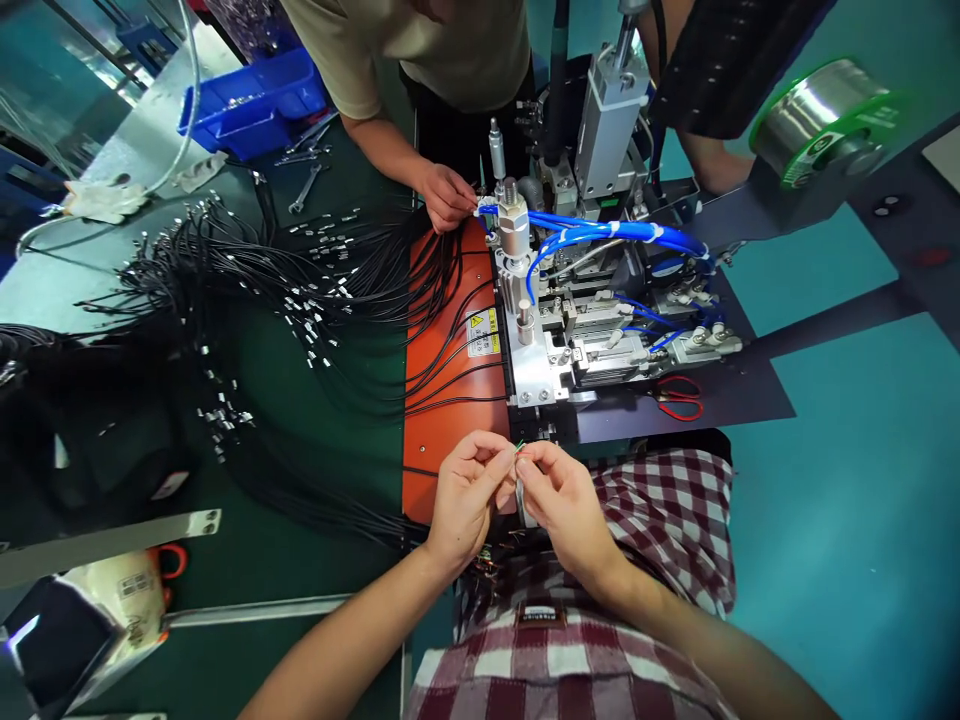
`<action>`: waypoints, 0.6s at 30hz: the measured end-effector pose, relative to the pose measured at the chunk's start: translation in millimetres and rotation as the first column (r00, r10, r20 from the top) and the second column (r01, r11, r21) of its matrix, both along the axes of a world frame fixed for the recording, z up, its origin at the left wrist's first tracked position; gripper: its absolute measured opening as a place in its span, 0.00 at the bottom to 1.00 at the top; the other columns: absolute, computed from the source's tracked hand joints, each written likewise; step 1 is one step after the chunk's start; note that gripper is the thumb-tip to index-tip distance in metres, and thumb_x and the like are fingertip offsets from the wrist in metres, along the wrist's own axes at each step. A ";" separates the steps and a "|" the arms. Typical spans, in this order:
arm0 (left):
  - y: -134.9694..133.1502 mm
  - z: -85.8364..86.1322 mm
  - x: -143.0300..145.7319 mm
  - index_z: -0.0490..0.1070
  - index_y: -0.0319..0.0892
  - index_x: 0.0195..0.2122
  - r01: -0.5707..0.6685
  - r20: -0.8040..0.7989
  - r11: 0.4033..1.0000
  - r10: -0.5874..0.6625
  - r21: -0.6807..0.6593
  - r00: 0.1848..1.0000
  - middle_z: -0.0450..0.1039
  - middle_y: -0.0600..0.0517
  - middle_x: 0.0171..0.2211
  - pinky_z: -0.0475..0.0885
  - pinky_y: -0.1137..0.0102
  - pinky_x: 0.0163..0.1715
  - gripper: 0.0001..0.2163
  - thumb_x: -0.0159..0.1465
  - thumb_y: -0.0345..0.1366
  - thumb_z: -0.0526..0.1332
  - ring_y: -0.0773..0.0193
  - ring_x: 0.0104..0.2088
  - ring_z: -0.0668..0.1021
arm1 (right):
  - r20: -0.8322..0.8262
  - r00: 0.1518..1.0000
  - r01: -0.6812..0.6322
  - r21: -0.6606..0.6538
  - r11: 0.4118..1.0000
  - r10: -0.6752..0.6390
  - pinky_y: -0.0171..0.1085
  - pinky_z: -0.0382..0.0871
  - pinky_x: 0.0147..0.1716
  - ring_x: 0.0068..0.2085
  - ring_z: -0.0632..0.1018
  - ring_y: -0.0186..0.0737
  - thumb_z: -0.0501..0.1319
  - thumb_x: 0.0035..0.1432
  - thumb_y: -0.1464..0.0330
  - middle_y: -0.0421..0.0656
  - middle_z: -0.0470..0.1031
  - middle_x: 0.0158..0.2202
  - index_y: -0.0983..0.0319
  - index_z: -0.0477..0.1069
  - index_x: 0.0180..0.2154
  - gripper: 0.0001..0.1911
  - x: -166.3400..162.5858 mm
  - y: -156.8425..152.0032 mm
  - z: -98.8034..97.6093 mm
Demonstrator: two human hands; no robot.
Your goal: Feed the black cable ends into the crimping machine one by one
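My left hand [469, 495] and my right hand [562, 500] meet just in front of the orange plate [442, 420], fingertips pinched together on the thin coloured wire ends [518, 452] of a cable. Both hands are closed in a pinch. A small metal piece hangs below the fingers. Several black cables [450, 340] lie across the orange plate into the metal machine [570, 330] right beyond my hands.
Across the bench another person's hand [446, 195] touches the machine's far side. A mass of black cables with metal ends [247, 300] covers the green mat at left. A blue bin [255, 100], red-handled scissors [679, 398] and a solder spool [817, 115] lie around.
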State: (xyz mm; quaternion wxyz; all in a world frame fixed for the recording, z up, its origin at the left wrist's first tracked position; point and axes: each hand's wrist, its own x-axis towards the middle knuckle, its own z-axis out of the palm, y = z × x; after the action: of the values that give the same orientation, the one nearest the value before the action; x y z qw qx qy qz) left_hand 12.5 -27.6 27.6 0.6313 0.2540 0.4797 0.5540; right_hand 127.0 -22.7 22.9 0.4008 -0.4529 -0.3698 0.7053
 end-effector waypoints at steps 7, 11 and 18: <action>9.3 11.8 -18.8 0.66 0.38 0.30 0.285 0.098 0.957 -0.278 -0.056 0.956 0.66 0.58 0.18 0.48 0.81 0.14 0.09 0.59 0.36 0.65 0.80 0.13 0.58 | 0.099 0.961 -0.274 0.242 0.931 0.258 0.31 0.55 0.22 0.24 0.61 0.30 0.59 0.60 0.63 0.36 0.61 0.25 0.61 0.65 0.31 0.10 26.5 40.1 7.7; 17.8 17.6 -31.2 0.64 0.38 0.29 0.491 0.212 0.861 -0.459 -0.136 0.863 0.64 0.58 0.16 0.46 0.80 0.14 0.10 0.58 0.36 0.65 0.80 0.12 0.56 | 0.330 0.851 -0.524 0.528 0.668 0.408 0.34 0.62 0.31 0.32 0.66 0.34 0.55 0.63 0.68 0.41 0.65 0.32 0.62 0.66 0.32 0.07 38.8 62.8 15.0; 21.9 19.4 -34.5 0.67 0.37 0.30 0.627 0.198 0.734 -0.595 -0.262 0.779 0.65 0.57 0.15 0.47 0.79 0.14 0.12 0.54 0.39 0.68 0.80 0.12 0.58 | 0.643 0.652 -0.755 0.600 0.264 0.402 0.33 0.63 0.30 0.33 0.69 0.35 0.53 0.62 0.74 0.43 0.68 0.35 0.62 0.66 0.37 0.05 52.6 78.1 26.9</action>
State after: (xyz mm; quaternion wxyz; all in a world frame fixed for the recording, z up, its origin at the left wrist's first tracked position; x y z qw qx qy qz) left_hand -22.0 -5.7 47.1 0.8333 0.2657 0.4186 0.2445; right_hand 179.6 55.3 49.8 0.1941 -0.1508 -0.8663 0.4349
